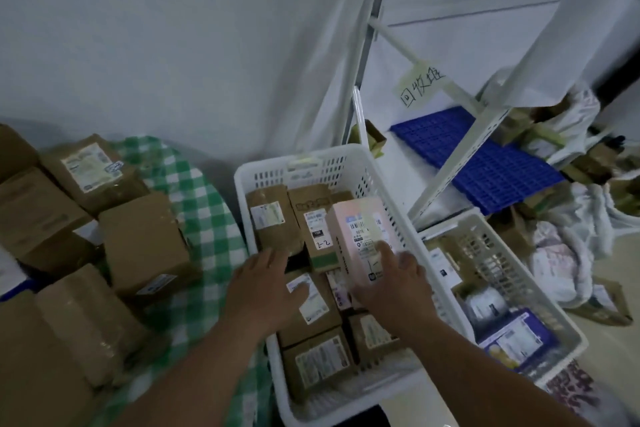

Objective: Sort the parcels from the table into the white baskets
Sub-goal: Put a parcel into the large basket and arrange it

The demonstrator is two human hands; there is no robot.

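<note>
Table pile: brown cardboard parcels (145,246) heaped at the far left on a green checked cloth (211,218), labels facing all ways. They look unsorted, the stock waiting its turn.

Left hand: the left hand (266,284) lies over the near white basket (301,158), fingers straight and spread, holding nothing. The palm hovers on or just above a brown labelled box (308,308) inside; I cannot tell whether it presses. My guess is it steadies the packed boxes while the other hand works.

Basket contents: brown parcels stand side by side in rows, packed close so more will fit.

Right hand: the right hand (391,284) holds a pale pinkish parcel (360,239) with a white shipping label. Fingers curl round its near end, one fingertip on the label. The parcel is tilted, far end raised over the basket's right side, above the boxes already in. It seems to be going in, angled to slot into the gap by the wall.

Second basket: another white basket (557,312) sits just right of the first, holding a blue-printed package and others, presumably a different sort group.

Behind: a white shelf frame (460,146) with a blue slatted tray (485,163) and a handwritten note.
</note>
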